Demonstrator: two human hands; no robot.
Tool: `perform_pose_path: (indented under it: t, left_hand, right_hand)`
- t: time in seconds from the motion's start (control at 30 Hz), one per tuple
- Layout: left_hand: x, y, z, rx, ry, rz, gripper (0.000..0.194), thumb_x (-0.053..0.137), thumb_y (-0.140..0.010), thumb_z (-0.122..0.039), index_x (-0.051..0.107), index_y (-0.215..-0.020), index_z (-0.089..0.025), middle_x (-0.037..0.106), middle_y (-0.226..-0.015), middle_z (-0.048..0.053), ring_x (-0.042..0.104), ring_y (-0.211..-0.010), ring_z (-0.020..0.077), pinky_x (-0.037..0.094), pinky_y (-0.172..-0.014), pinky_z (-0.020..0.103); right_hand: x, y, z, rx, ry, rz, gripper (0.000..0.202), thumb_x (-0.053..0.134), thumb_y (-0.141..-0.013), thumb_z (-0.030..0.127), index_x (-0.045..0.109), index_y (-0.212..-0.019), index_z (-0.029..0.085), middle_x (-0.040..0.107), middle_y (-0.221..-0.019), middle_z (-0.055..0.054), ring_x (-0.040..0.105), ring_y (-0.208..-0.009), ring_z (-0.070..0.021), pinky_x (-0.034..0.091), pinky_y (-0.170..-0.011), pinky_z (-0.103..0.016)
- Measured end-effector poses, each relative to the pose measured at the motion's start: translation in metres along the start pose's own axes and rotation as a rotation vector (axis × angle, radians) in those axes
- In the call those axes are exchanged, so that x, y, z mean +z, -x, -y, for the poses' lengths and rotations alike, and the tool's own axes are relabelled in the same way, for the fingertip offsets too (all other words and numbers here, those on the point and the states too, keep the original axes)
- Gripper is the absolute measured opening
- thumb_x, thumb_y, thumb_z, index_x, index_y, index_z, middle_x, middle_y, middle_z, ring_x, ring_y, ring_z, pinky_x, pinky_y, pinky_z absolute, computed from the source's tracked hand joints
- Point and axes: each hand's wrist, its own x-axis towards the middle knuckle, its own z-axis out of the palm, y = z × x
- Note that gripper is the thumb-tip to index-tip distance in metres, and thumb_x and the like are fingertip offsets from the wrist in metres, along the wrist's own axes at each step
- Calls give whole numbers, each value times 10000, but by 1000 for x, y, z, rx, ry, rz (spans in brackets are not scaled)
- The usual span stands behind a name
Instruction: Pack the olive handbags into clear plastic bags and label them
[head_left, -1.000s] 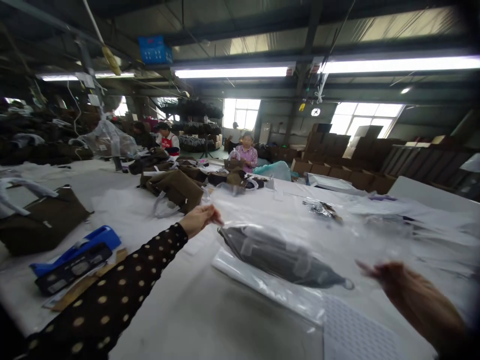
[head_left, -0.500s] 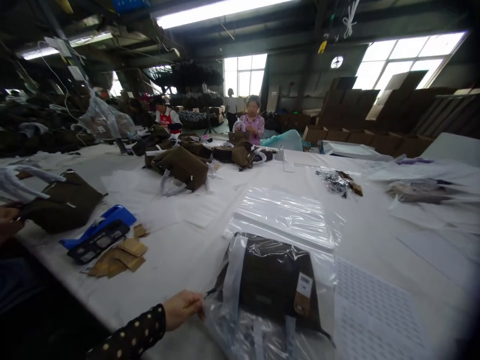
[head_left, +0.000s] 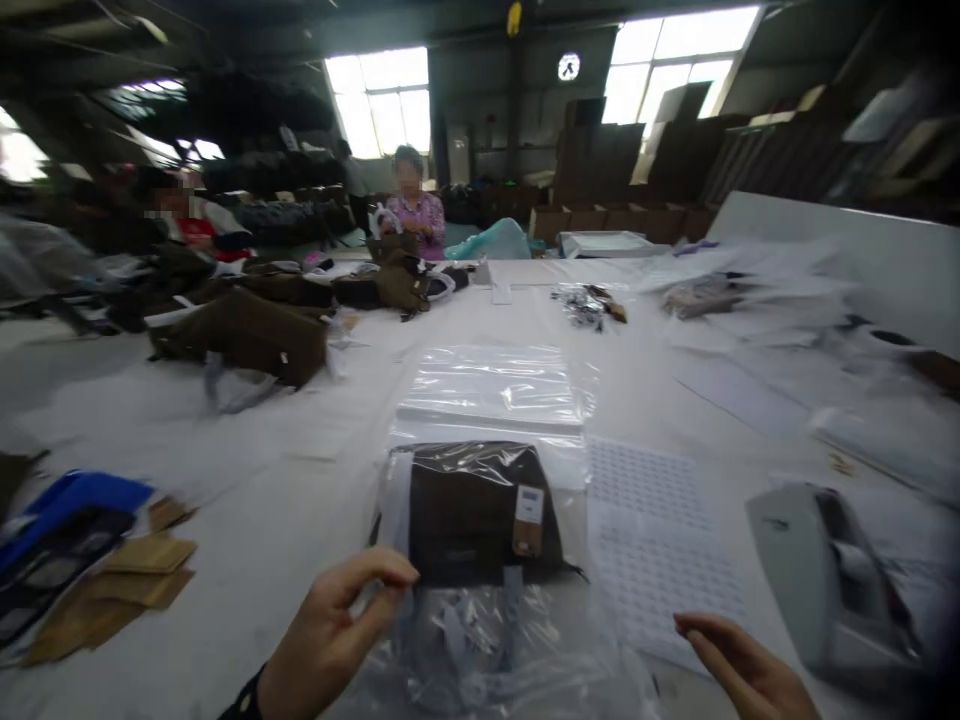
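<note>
A clear plastic bag with a folded dark brown item and a small tag inside lies flat on the white table in front of me. My left hand pinches the bag's near left edge between thumb and fingers. At the lower right, my right hand hovers with fingers apart beside the bag, holding nothing. A stack of empty clear bags lies just beyond the packed one.
A white dotted sheet lies right of the bag, a grey device further right. Blue tool and brown card tags sit at left. Brown bags lie beyond; people work at the table's far end.
The bagged item came down from the air to lie flat near me. My left hand drew back to the bag's near edge; my right hand returned at lower right. The view swung right.
</note>
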Motion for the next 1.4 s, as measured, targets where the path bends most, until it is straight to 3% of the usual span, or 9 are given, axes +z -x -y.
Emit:
perform_pose_path:
  t: [0.17, 0.27, 0.37, 0.47, 0.57, 0.67, 1.0, 1.2, 1.4]
  left_hand:
    - [113, -15, -37, 69, 83, 459, 134, 535, -788, -248, 669, -784, -241, 666, -790, 48, 598, -754, 194, 453, -719, 273]
    - [182, -37, -36, 42, 190, 598, 149, 557, -760, -205, 679, -843, -222, 673, -822, 58, 603, -782, 196, 453, -746, 287]
    - [239, -76, -13, -179, 351, 446, 240, 600, -668, -109, 653, -896, -164, 668, -876, 79, 608, -829, 202, 459, -780, 303]
    - [271, -125, 16, -320, 357, 194, 277, 603, -610, -59, 615, -874, -139, 651, -889, 81, 595, -881, 202, 430, -829, 311]
    - [284, -164, 36, -347, 262, 86, 310, 636, -531, -40, 586, -817, -150, 624, -759, 43, 577, -901, 230, 385, -844, 320]
    - [291, -180, 45, -361, 192, 70, 353, 670, -456, -28, 573, -764, -171, 558, -611, -17, 581, -810, 229, 379, -784, 299]
    - [292, -177, 43, -389, 186, 267, 226, 705, -502, -61, 574, -651, -170, 541, -574, -33, 512, -578, 124, 398, -594, 236]
    - [288, -170, 34, -494, 420, 387, 381, 684, -630, -152, 500, -963, -151, 587, -670, -4, 549, -567, 108, 419, -554, 234]
    - [280, -159, 19, -458, 537, 484, 492, 689, -611, -151, 481, -1057, -138, 604, -678, -3, 507, -532, 76, 359, -515, 201]
  right_hand:
    - [-4, 35, -24, -12, 115, -312, 352, 587, -716, 471, 644, -942, 208, 642, -993, -59, 575, -976, -245, 415, -950, -419]
    - [1, 45, -37, -114, 204, -398, 315, 543, -769, 409, 610, -1006, 213, 599, -1089, -64, 532, -1048, -242, 386, -975, -461]
    - [7, 43, -44, -219, 308, -399, 272, 510, -804, 364, 604, -1012, 216, 575, -1130, -70, 507, -1085, -242, 384, -977, -485]
    - [9, 34, -43, -273, 353, -388, 262, 480, -827, 335, 599, -1031, 222, 565, -1146, -70, 507, -1088, -241, 417, -952, -480]
    - [6, 21, -38, -276, 346, -367, 254, 463, -839, 333, 600, -1026, 227, 566, -1143, -67, 515, -1078, -240, 452, -917, -466]
    - [2, 3, -29, -262, 321, -329, 236, 459, -846, 327, 604, -1006, 230, 575, -1121, -67, 522, -1063, -237, 458, -904, -455]
    - [20, -70, 7, -322, 175, -249, 178, 518, -804, 233, 606, -958, 213, 608, -1006, -46, 539, -953, -203, 436, -882, -388]
    - [32, -84, 22, -272, 123, -250, 168, 547, -785, 227, 627, -929, 199, 612, -922, -40, 553, -800, -172, 474, -716, -305]
    - [41, -86, 34, -262, 166, -321, 230, 611, -767, 306, 638, -969, 199, 615, -919, -48, 552, -828, -190, 468, -750, -326]
